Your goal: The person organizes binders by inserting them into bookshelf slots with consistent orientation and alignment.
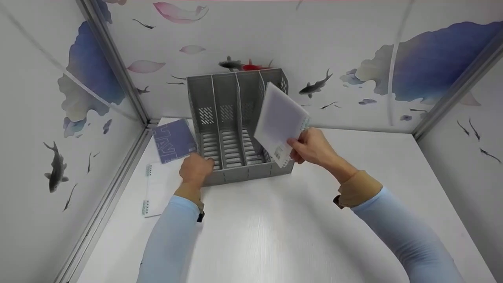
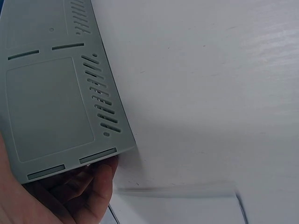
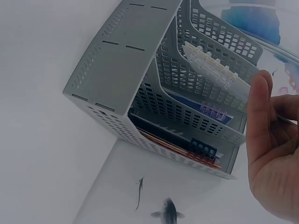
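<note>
My right hand (image 1: pixel 314 147) pinches a ring-bound notebook (image 1: pixel 281 118) with a pale translucent cover. It is held tilted over the rightmost compartments of a grey file organizer (image 1: pixel 225 88). Clear binding rings of this notebook (image 3: pixel 212 67) show in the right wrist view, beside the fingers of the right hand (image 3: pixel 271 154). With its fingers curled round the edge, my left hand (image 1: pixel 195 169) grips the organizer's front left corner. The left wrist view has that hand (image 2: pixel 74 196) at the end of the organizer's slotted grey panel (image 2: pixel 51 107).
A purple notebook (image 1: pixel 175 140) with pale lettering lies left of the organizer, near a white ring-bound notebook (image 1: pixel 161 192) partly behind the left arm. In the right wrist view, purple rings (image 3: pixel 212 111) and dark rings (image 3: pixel 203 148) show inside compartments. Patterned walls enclose the white table (image 1: pixel 251 232).
</note>
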Demonstrator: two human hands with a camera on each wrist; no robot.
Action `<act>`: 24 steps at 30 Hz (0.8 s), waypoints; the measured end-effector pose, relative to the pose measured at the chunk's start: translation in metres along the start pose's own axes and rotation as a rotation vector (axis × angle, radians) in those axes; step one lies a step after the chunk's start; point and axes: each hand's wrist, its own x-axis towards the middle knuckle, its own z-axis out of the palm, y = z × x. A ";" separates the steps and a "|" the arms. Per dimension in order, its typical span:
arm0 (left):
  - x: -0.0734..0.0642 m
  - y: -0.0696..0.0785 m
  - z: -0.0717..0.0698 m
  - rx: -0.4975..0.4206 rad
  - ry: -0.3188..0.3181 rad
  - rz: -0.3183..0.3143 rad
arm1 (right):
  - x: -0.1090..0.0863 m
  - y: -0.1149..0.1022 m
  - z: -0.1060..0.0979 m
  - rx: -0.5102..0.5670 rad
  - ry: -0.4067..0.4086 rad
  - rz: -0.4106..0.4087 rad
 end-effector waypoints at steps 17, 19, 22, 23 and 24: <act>0.002 0.000 -0.001 -0.016 -0.008 -0.001 | 0.019 0.003 0.018 -0.009 0.065 0.069; 0.002 0.000 0.000 -0.019 -0.012 -0.005 | 0.020 0.002 0.020 -0.012 0.073 0.082; 0.003 -0.001 0.001 -0.015 -0.008 -0.004 | 0.022 0.001 0.024 0.006 0.072 0.103; 0.003 -0.001 0.001 -0.013 -0.005 -0.004 | 0.023 0.000 0.025 0.015 0.072 0.107; 0.003 -0.001 0.000 -0.012 -0.003 -0.003 | 0.024 0.000 0.026 0.021 0.074 0.108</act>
